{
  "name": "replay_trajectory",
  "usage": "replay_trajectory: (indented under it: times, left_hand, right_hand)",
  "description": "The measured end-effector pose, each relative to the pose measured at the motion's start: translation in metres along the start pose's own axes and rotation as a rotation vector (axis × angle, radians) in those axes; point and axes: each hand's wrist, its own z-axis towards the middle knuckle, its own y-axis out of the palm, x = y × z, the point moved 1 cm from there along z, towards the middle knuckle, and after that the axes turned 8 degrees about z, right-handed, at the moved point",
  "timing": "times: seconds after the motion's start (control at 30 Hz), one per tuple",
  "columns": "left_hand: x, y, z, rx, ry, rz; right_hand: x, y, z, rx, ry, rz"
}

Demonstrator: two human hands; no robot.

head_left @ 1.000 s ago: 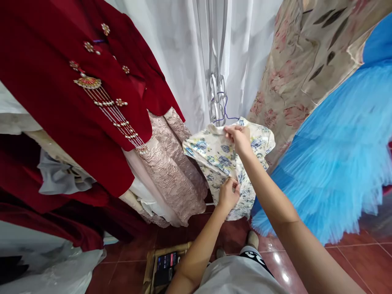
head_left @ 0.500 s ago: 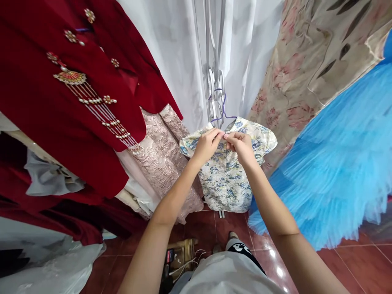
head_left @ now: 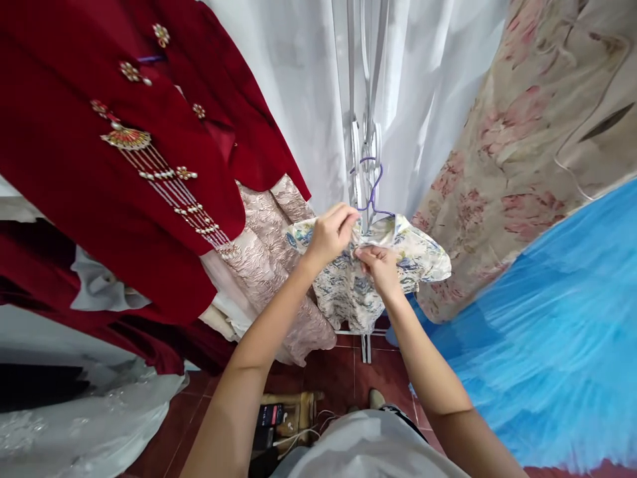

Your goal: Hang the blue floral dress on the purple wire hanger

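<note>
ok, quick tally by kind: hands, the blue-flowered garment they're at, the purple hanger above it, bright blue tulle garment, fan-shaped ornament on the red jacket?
Hands (left hand, right hand): 2
Blue-flowered garment: 1
Purple hanger: 1
Bright blue tulle garment: 1
Fan-shaped ornament: 1
Total: 6

Purple hanger (head_left: 372,201) with floral garment (head_left: 343,295); red tiled floor (head_left: 332,378) beneath wooden stool (head_left: 304,407), lit phone (head_left: 270,415) on top

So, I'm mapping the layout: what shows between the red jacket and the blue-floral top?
Pink textured fabric shows between them in the head view.
</note>
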Motion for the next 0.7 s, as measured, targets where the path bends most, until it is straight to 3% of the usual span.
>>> replay_trajectory:
  times: [0.1,0.2,0.3,0.4,0.53,0.6,0.7]
  left_hand:
    - [-0.019,-0.021,0.009,0.126,-0.080,0.060]
    - [-0.058,-0.048,0.002,0.074,-0.099,0.163]
    - [-0.105,-0.068,-0.030,-0.064,-0.167,0.222]
    - [-0.132,-0.072,-0.080,-0.142,-0.339,0.186]
    - [-0.120,-0.051,-0.150,-0.076,-0.702,0.056]
    - [-0.097,-0.033,-0.180,-0.058,-0.841,-0.037]
    - [-0.050,-0.003,-0.205,-0.108,-0.893,-0.184]
  right_hand:
    - [0.021,-0.006,-0.015,-0.049,0.086,-0.040]
    - [0.036,-0.022,-0.039,-0.050,0.187,-0.050]
    - [0.040,-0.035,-0.055,-0.061,0.265,-0.027]
    - [0.042,-0.038,-0.062,-0.105,0.310,-0.019]
    - [0.056,-0.044,-0.067,-0.113,0.343,-0.022]
    - [0.067,-0.052,-0.071,-0.121,0.356,-0.072]
    - [0.078,-0.065,-0.078,-0.143,0.362,-0.263]
